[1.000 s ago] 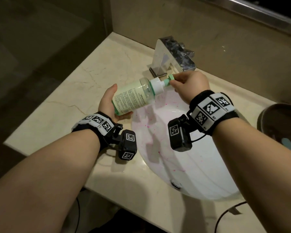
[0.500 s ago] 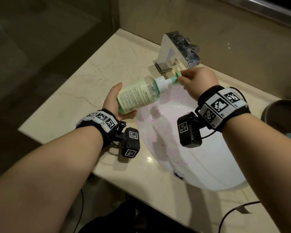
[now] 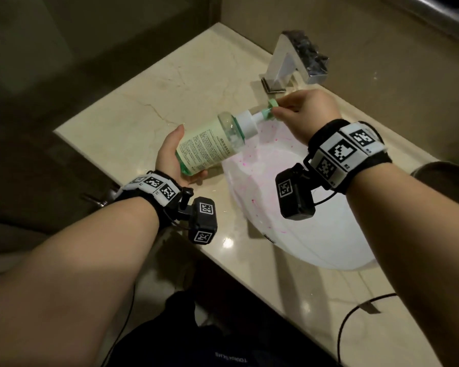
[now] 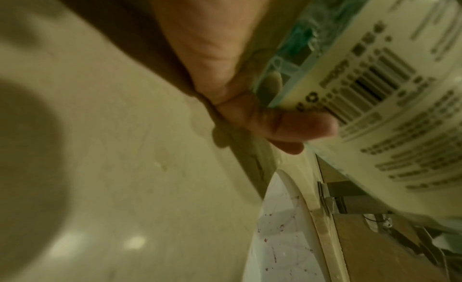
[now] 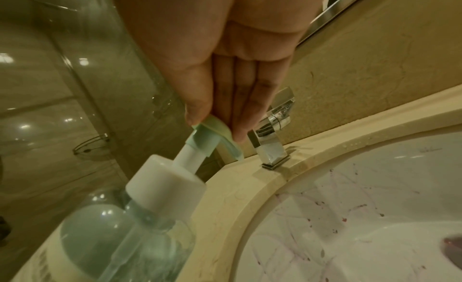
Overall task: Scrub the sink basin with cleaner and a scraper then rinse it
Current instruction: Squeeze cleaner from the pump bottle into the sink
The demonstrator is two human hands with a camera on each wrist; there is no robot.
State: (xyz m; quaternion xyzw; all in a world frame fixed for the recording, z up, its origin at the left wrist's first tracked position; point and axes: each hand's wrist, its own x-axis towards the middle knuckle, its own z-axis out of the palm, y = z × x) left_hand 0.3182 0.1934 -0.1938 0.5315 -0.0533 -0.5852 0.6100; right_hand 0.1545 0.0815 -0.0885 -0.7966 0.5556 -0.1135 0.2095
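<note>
**Cleaner bottle tipped over the sink**

My left hand (image 3: 170, 154) wraps its curled fingers around the cleaner bottle (image 3: 208, 145), holding it tilted above the left rim of the white sink basin (image 3: 329, 234). My right hand (image 3: 308, 113) pinches the green pump head (image 3: 269, 108) between thumb and straight, pressed-together fingers, just in front of the faucet (image 3: 289, 59). Pink specks streak the basin.

The left hand (image 3: 170, 154) shows only palm and thumb in the head view, its fingers hidden behind the bottle (image 3: 210, 144); the label print on the bottle (image 4: 390, 100) is too blurred to read in the left wrist view, and the picture's edge cuts the bottle off; the bottle (image 5: 120, 237) is cut off low in the right wrist view; the right arm covers part of the sink (image 3: 329, 242); its drain (image 5: 452, 246) is cut by the edge
</note>
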